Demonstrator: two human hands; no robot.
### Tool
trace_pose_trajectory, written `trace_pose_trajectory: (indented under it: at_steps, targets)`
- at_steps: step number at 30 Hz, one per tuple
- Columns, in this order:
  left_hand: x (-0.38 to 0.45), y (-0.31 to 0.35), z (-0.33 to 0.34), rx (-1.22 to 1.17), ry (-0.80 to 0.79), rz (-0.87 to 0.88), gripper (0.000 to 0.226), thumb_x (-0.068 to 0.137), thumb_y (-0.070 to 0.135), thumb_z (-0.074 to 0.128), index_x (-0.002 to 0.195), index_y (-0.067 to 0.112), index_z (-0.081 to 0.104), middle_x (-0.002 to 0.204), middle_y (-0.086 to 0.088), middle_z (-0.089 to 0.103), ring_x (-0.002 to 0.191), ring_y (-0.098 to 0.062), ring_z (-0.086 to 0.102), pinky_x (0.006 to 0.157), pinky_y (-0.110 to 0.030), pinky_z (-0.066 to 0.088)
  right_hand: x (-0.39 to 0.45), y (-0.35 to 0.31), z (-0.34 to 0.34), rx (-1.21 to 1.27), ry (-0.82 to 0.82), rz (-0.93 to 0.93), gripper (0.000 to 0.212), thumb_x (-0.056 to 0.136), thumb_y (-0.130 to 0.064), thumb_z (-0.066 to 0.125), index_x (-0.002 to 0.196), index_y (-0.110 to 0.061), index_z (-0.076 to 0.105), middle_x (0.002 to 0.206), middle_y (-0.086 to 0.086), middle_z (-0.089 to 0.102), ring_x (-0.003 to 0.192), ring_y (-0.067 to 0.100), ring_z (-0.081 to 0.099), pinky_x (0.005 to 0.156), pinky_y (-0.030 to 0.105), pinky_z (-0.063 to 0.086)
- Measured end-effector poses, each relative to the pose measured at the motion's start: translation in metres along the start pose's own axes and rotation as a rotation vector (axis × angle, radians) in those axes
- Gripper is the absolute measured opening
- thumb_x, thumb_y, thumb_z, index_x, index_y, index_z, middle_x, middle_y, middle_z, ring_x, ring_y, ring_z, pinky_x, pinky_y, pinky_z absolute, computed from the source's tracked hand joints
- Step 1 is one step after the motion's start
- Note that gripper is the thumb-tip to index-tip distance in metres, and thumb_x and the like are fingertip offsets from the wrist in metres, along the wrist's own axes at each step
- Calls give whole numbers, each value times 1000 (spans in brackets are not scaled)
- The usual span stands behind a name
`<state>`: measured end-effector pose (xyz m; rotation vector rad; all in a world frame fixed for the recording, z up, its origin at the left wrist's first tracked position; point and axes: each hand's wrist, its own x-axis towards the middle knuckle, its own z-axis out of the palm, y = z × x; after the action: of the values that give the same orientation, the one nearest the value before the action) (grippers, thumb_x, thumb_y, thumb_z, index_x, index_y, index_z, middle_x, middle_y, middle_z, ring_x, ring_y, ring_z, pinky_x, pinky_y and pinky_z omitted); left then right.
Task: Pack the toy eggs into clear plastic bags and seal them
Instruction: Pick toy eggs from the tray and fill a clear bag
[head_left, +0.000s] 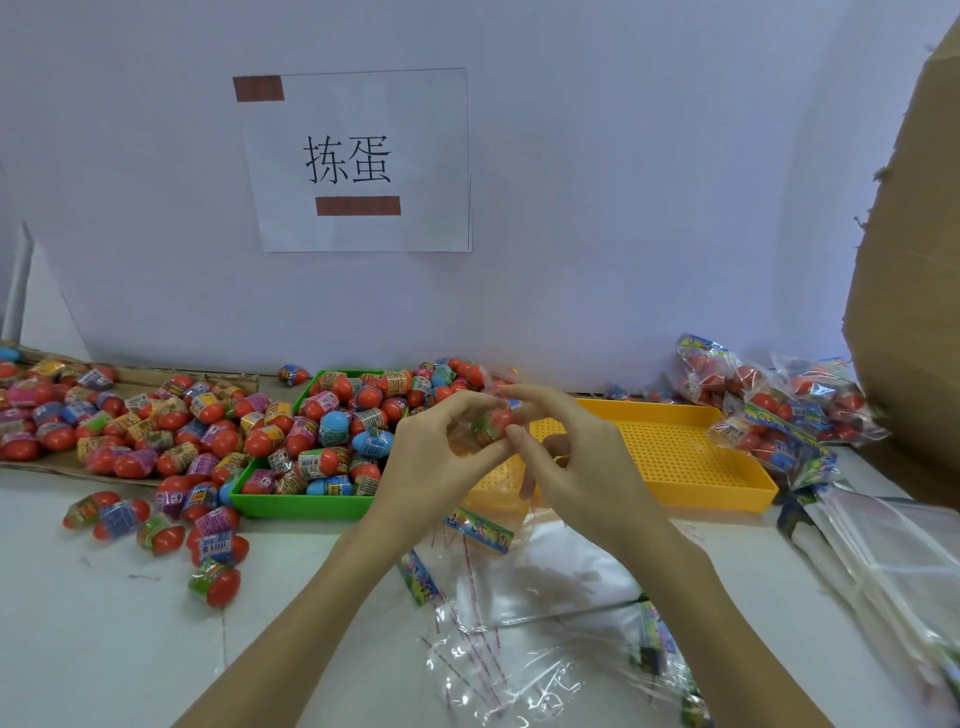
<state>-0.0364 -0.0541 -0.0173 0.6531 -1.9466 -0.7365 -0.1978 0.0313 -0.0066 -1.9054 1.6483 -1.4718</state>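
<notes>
Both hands (498, 441) pinch one toy egg (491, 423) inside clear bag (498, 488).

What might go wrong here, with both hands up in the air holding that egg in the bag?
1. The toy egg is held above the table by both the left hand and right hand through a thin clear bag; it may slip out and roll.
2. The green tray is heaped above its rim, so a nudge could spill eggs.
3. Loose empty bags lie right under the forearms and could get swept away.
</notes>
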Motion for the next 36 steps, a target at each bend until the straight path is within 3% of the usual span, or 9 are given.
trace_pose_trajectory:
  at_steps: [5, 8, 12, 16, 21, 25, 28, 32, 36]
  targets:
    - [-3, 0, 4, 38, -46, 27, 19, 95, 20, 80, 113, 21, 76, 98, 11, 77, 94, -15, 73, 83, -39, 60, -2, 0, 2, 14, -5, 1, 3, 103, -25, 67, 106, -27, 68, 101, -12, 72, 49, 13, 69, 50, 28, 53]
    - [-5, -1, 5, 105, -76, 77, 19, 94, 11, 78, 112, 18, 76, 95, 11, 77, 89, -12, 72, 79, -34, 60, -2, 0, 8, -77, -37, 5, 14, 104, -29, 64, 103, -25, 77, 102, -8, 67, 56, 13, 68, 57, 33, 55]
    - [-6, -4, 4, 169, -75, 114, 33, 88, -2, 76, 115, 17, 77, 97, 10, 77, 93, -5, 71, 80, -24, 59, -5, -4, 20, -144, -89, 44, 19, 105, -37, 61, 106, -31, 79, 103, -13, 60, 69, 7, 62, 70, 22, 50]
    - [-3, -7, 0, 102, -41, 58, 12, 96, 14, 76, 108, 19, 76, 81, 11, 74, 70, -8, 69, 64, -18, 53, -3, -7, 17, -36, -1, 32, 18, 108, -31, 58, 113, -24, 74, 111, -10, 65, 59, 11, 69, 63, 27, 57]
    - [2, -14, -6, 45, 69, -149, 8, 96, 28, 78, 92, 21, 74, 66, 1, 72, 48, -7, 63, 51, -20, 48, 1, 0, 9, -71, 210, 39, 16, 107, -16, 58, 106, -25, 71, 109, -10, 66, 62, 8, 71, 55, 17, 50]
    - [7, -22, -13, -16, 192, -278, 14, 99, 26, 74, 88, 17, 73, 70, -3, 70, 57, -20, 62, 54, -35, 48, 3, 12, 10, -123, 239, 60, 22, 103, -6, 59, 104, -24, 73, 110, -8, 69, 91, 4, 67, 70, 15, 52]
    - [10, -27, -19, 22, 286, -296, 18, 101, 27, 72, 87, 16, 71, 67, 2, 69, 57, -15, 63, 55, -35, 55, 2, 24, 18, -249, 112, 42, 23, 104, -6, 58, 119, -15, 72, 129, -2, 65, 122, 9, 58, 100, 26, 52]
    - [13, -30, -24, -85, 375, -348, 17, 101, 32, 72, 90, 19, 72, 66, 8, 69, 53, -3, 62, 48, -20, 53, 8, 32, 32, -369, -33, 31, 32, 109, -30, 52, 139, -22, 61, 167, -4, 34, 156, 15, 20, 124, 27, 20]
    - [14, -34, -25, -131, 378, -375, 15, 99, 36, 74, 93, 23, 76, 74, 1, 74, 61, -9, 67, 52, -23, 55, 14, 42, 44, -642, -161, 42, 42, 110, -45, 36, 144, -31, 57, 176, -3, 6, 162, 18, -1, 130, 39, 15]
